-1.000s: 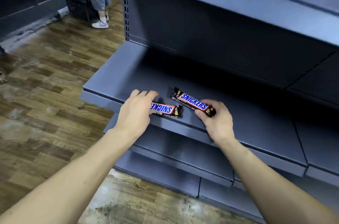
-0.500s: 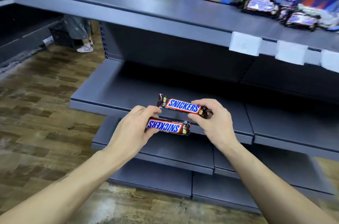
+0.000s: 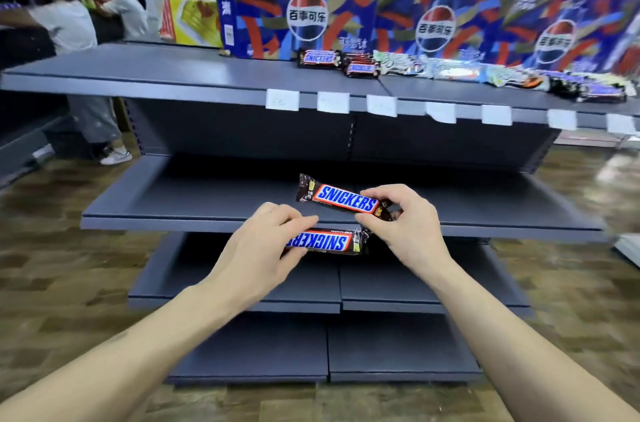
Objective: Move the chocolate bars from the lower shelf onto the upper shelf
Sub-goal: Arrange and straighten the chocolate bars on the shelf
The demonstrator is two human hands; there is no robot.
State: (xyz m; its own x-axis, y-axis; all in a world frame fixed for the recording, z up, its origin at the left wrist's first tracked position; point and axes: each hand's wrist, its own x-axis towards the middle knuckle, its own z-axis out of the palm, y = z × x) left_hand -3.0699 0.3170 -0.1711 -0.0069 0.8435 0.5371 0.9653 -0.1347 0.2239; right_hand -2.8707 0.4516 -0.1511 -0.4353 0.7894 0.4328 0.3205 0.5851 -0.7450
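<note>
Snickers bar (image 3: 341, 200) in right hand (image 3: 407, 231), second bar (image 3: 325, 242) in left hand (image 3: 258, 248)

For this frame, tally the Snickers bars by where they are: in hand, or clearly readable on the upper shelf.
Held in the left hand: 1, Snickers bar
Held in the right hand: 1, Snickers bar
Readable on the upper shelf: 2, Snickers bars; others farther right are too blurred to identify.
Total: 4

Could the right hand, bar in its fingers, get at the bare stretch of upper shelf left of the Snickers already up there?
Probably yes: the right hand holds its Snickers bar below the upper shelf, and nothing stands between them.
</note>
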